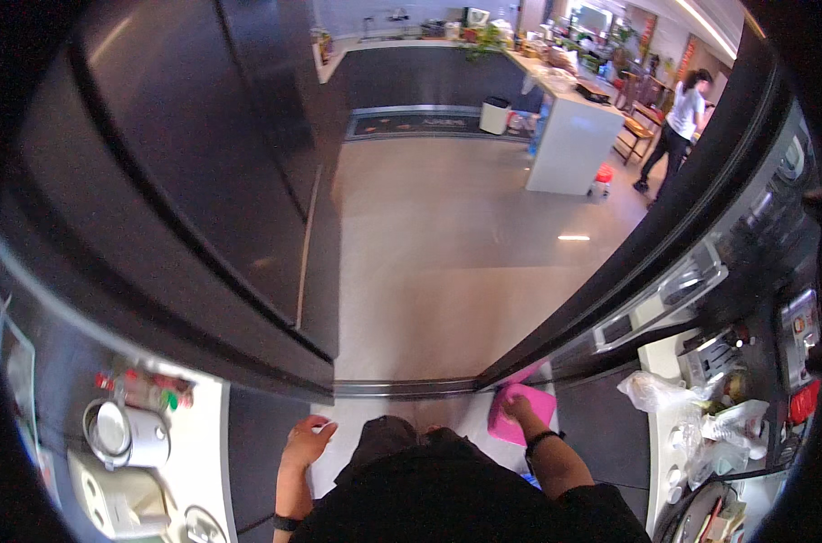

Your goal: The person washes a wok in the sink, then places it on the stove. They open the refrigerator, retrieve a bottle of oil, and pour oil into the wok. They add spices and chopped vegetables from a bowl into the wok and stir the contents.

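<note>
My right hand [516, 409] is at a bright pink plastic item [538, 415], perhaps a dustpan or bin, low beside the right-hand cabinet; its fingers look curled at the item's upper part, but the grip is blurred. To the left of my body, my left hand [307, 440] hangs over the pale floor, fingers bent and apart, with a small whitish patch between thumb and forefinger that I cannot make out. Both wrists wear dark bands. Part of a blue object [532, 480] shows below my right forearm.
A floor track [411, 389] crosses the doorway between dark panels. Left counter [211, 434] holds a white rice-cooker-like appliance [139, 438]; right counter [657, 434] holds plastic bags [655, 391]. Beyond stand a white island [574, 146], a bin [494, 117] and a person [682, 122].
</note>
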Motion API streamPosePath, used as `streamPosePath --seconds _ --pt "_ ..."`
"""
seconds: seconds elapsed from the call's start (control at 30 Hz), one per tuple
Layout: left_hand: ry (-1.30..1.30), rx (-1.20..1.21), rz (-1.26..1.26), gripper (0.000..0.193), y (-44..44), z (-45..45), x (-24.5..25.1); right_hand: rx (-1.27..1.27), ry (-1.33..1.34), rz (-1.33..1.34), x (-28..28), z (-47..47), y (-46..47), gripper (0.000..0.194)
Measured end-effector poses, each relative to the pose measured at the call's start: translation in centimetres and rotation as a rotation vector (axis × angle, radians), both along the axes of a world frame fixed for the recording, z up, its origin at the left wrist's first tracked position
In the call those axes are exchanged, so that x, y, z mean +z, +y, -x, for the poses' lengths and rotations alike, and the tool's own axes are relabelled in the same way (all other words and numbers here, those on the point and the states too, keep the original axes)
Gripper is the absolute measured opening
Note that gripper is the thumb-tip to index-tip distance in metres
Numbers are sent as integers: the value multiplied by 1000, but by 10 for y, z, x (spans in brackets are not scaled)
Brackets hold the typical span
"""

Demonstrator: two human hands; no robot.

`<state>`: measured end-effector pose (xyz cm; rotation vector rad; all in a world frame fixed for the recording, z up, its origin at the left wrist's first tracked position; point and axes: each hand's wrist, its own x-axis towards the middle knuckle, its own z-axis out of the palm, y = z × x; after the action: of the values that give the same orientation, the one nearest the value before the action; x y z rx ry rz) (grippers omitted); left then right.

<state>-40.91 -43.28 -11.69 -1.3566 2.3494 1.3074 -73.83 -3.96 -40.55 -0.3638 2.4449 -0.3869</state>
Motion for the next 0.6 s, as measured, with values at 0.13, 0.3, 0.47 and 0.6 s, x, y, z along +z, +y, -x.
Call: streamPosePath --seconds 0.13,0.3,0.47,0.6 --pt "-70 -169 284 40 -27 48 -18 -89 -108 462 51 52 -90 26" --pt "-144 -164 195 44 -75 130 -42 158 -269 291 87 67 -168 31" --pt "-187 -117 209 52 -158 227 -78 152 -310 184 82 119 -204 38" --pt "-354 -18 190 65 -234 287 -111 24 -264 76 79 183 -214 34"
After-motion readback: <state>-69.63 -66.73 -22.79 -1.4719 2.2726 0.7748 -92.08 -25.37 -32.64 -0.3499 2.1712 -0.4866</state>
